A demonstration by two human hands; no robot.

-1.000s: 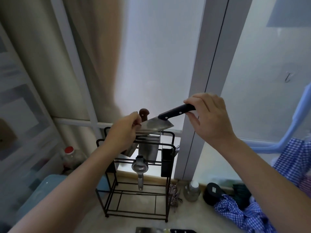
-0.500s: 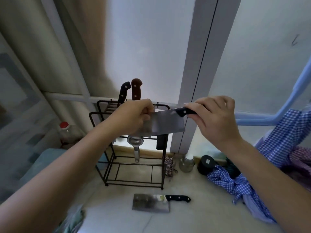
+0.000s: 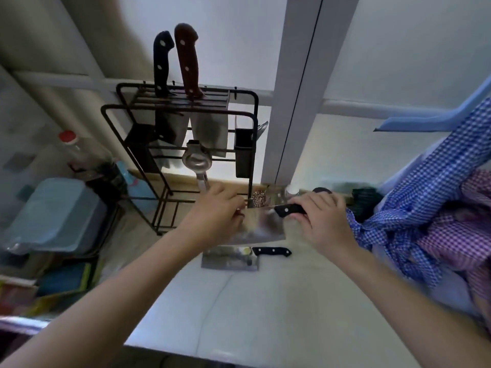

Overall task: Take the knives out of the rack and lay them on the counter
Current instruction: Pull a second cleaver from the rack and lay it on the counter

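A black wire knife rack [image 3: 253, 144] stands at the back of the pale counter [image 3: 265, 309]. Two knives stay upright in its top slots: one with a black handle [image 3: 161, 63], one with a brown handle [image 3: 188, 59]. A cleaver with a black handle [image 3: 231, 258] lies flat on the counter in front of the rack. Just above it I hold a second cleaver [image 3: 261, 225] level: my right hand [image 3: 322, 221] grips its black handle and my left hand [image 3: 216, 216] pinches the far end of its blade.
A metal squeezer [image 3: 197, 162] hangs from the rack, with a black cup [image 3: 244, 152] on its right side. Checked blue and pink cloths [image 3: 435, 208] pile up at the right. A blue plastic box [image 3: 57, 213] and a red-capped bottle [image 3: 77, 150] stand at the left.
Both hands have carried the second cleaver away from the rack and down, close above the cleaver lying on the counter. The view has tilted down, showing more counter.
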